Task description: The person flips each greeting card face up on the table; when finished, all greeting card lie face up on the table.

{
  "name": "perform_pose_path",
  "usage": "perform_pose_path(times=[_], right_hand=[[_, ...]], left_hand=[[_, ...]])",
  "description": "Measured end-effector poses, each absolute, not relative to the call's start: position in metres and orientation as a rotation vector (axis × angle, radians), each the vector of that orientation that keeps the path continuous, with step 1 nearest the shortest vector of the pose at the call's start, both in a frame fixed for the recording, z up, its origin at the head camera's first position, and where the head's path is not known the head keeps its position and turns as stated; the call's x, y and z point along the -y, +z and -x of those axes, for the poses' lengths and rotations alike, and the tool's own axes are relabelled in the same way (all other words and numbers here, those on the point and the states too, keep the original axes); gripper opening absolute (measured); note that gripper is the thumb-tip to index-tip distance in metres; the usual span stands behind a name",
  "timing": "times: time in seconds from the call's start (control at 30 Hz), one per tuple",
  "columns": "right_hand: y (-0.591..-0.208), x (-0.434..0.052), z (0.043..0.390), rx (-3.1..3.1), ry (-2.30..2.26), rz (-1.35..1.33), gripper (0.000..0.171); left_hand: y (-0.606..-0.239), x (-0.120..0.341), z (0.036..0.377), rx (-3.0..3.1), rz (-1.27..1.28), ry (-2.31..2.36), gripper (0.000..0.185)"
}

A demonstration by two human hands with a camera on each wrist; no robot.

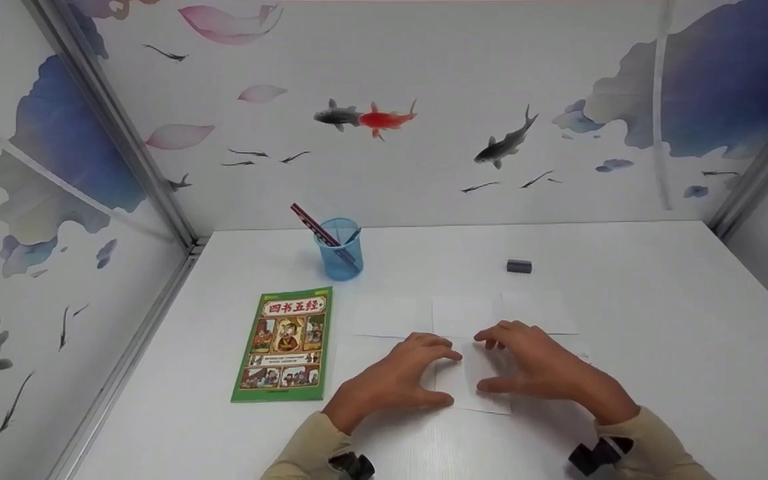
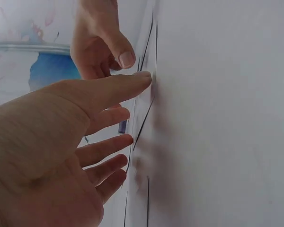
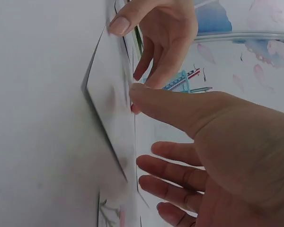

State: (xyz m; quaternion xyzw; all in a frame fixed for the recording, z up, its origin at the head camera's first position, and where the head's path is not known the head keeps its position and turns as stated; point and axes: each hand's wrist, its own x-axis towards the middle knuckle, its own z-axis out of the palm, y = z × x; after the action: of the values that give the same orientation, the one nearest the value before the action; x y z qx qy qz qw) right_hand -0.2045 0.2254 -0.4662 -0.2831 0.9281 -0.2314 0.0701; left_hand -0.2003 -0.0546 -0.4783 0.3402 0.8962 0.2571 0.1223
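White paper sheet (image 1: 474,390), likely thin and floppy, pinned flat under left hand (image 1: 394,383) and right hand (image 1: 537,367); grip loose, best lifted by an edge.

Head overhead; wrists close, table-level.

Left hand (image 1: 394,381) and right hand (image 1: 536,368) side by side, fingers spread flat.
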Motion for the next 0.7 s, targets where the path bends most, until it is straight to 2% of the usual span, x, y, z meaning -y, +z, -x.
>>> perform_pose_path(times=[0.13,0.43,0.7], right_hand=[[-0.4669,-0.2246,0.2008,-2.786,-0.611,0.863,0.073],[-0.4730,-0.2319,0.2036,-2.730,-0.720,0.922,0.068],[-0.4655,-0.2284,0.2021,-2.739,-0.625,0.830,0.081]], left_hand=[[-0.4806,0.0536,0.2008,-2.637,-1.014,0.742,0.058],[-0.4805,0.0562,0.2023,-2.596,-1.018,0.763,0.065],[-0.4792,0.0555,0.1999,-2.621,-0.985,0.797,0.067]])
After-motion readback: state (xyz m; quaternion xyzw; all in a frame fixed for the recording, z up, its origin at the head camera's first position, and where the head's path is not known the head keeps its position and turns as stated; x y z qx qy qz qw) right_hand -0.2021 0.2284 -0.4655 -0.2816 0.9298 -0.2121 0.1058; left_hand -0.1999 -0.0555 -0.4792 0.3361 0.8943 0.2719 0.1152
